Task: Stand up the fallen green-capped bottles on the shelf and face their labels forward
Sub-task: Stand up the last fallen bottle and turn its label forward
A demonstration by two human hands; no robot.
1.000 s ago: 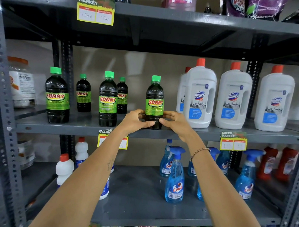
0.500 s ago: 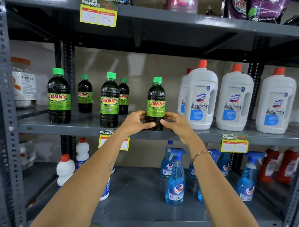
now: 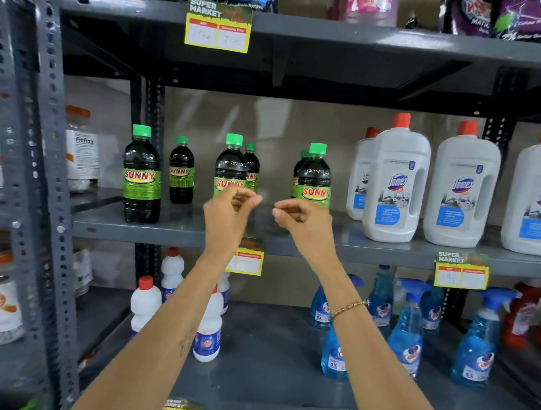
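Several dark green-capped SUNNY bottles stand upright on the grey middle shelf, labels facing me. The front row holds a left bottle, a middle bottle and a right bottle. Smaller-looking ones stand behind: a back bottle, another and one mostly hidden. My left hand and my right hand hover in front of the shelf between the middle and right bottles. Their fingers are loosely curled and hold nothing. They touch no bottle.
White Domex jugs with red caps fill the shelf's right side. Blue spray bottles and white bottles stand on the lower shelf. Yellow price tags hang on the shelf edges. A perforated upright rises at the left.
Both hands have let go of the right front bottle and pulled back toward me. The view has shifted, so the shelf's contents sit further right in the frame.
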